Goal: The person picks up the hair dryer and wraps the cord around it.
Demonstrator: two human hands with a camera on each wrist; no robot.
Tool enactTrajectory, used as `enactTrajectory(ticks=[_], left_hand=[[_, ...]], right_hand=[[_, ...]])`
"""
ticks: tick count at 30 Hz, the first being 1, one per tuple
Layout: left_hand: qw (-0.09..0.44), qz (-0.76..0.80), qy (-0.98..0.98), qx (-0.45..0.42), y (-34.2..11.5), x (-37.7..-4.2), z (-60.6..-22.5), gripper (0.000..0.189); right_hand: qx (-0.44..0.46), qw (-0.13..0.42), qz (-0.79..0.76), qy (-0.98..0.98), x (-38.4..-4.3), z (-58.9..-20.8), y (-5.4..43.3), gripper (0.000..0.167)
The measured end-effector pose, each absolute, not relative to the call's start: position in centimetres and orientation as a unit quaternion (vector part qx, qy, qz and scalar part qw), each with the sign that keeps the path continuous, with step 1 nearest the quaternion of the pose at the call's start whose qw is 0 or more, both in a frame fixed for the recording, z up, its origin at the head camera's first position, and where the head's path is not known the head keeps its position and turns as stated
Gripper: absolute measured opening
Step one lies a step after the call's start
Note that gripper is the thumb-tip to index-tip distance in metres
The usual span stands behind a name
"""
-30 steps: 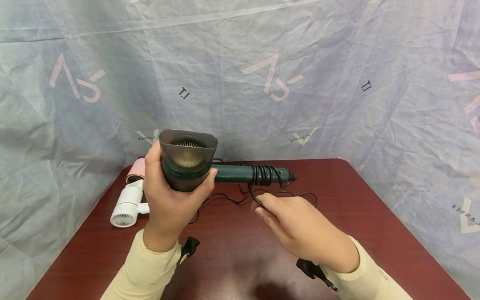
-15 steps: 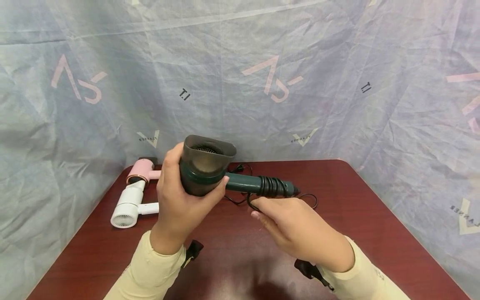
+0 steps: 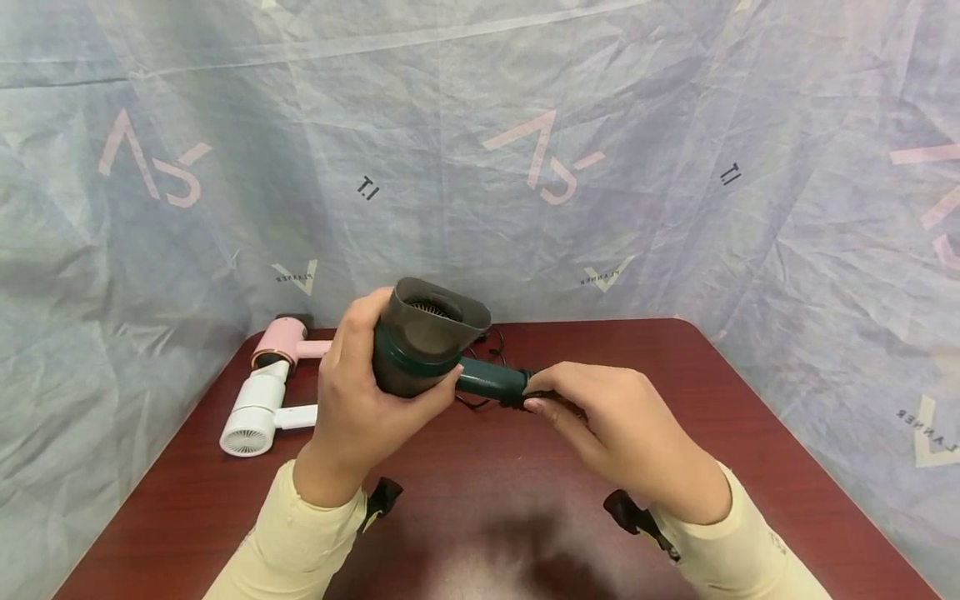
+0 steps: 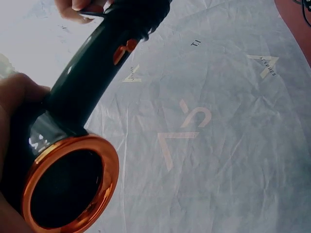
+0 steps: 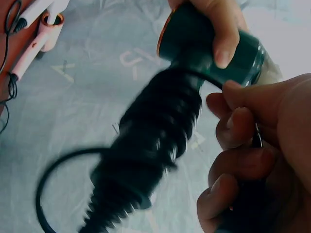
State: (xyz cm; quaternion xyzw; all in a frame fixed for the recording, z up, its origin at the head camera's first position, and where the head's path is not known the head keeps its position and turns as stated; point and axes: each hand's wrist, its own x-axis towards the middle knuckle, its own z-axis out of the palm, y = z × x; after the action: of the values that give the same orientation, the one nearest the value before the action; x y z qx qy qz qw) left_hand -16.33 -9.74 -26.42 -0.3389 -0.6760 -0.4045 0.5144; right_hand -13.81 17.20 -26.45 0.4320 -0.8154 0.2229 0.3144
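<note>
A dark green hair dryer with a smoky nozzle is held up above the table. My left hand grips its barrel, thumb at the handle side. The handle points right, and its copper-coloured rear ring shows in the left wrist view. Several turns of the black cord wrap the handle's lower part. Beside them, my right hand pinches the cord between thumb and forefinger, with the other fingers curled. In the head view it hides most of the wrapped turns.
A white hair dryer and a pink hair dryer lie at the left of the dark red table. Loose black cord lies toward the back edge. A printed grey cloth hangs behind and at the sides.
The green hair dryer and my left hand have shifted right and slightly down. My right hand, still pinching the cord, has risen from below the handle to its wrapped end.
</note>
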Motion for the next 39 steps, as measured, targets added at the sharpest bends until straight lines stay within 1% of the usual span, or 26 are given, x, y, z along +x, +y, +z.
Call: enactTrajectory(ticks=[7, 11, 15, 24, 28, 31, 34, 39], left_hand=[[0.482, -0.417, -0.677, -0.367, -10.0, -16.2, -26.2, 0.075], [0.47, -0.423, -0.677, -0.377, -10.3, -16.1, -26.2, 0.077], [0.451, -0.441, -0.671, -0.391, -10.5, -16.1, -26.1, 0.08], [0.379, -0.534, -0.64, -0.402, -10.8, -15.9, -25.8, 0.084], [0.36, -0.561, -0.629, -0.401, -11.0, -16.1, -26.0, 0.084], [0.345, -0.585, -0.613, -0.403, -11.0, -16.1, -26.0, 0.082], [0.338, -0.607, -0.593, -0.407, -11.1, -16.0, -25.9, 0.079], [0.346, -0.628, -0.565, -0.408, -11.0, -15.9, -25.7, 0.076]], right_hand=[[0.456, 0.339, 0.248, -0.784, -14.8, -26.2, 17.8, 0.023], [0.472, 0.339, 0.256, -0.772, -15.4, -26.3, 18.0, 0.025], [0.481, 0.319, 0.274, -0.769, -15.7, -26.4, 18.1, 0.025], [0.507, 0.248, 0.345, -0.75, -15.6, -25.9, 18.2, 0.031], [0.53, 0.226, 0.368, -0.73, -15.5, -25.5, 18.1, 0.024], [0.541, 0.21, 0.385, -0.718, -15.4, -25.3, 17.9, 0.025], [0.536, 0.199, 0.396, -0.719, -15.5, -25.6, 17.6, 0.031], [0.525, 0.197, 0.396, -0.727, -16.2, -26.6, 17.0, 0.031]])
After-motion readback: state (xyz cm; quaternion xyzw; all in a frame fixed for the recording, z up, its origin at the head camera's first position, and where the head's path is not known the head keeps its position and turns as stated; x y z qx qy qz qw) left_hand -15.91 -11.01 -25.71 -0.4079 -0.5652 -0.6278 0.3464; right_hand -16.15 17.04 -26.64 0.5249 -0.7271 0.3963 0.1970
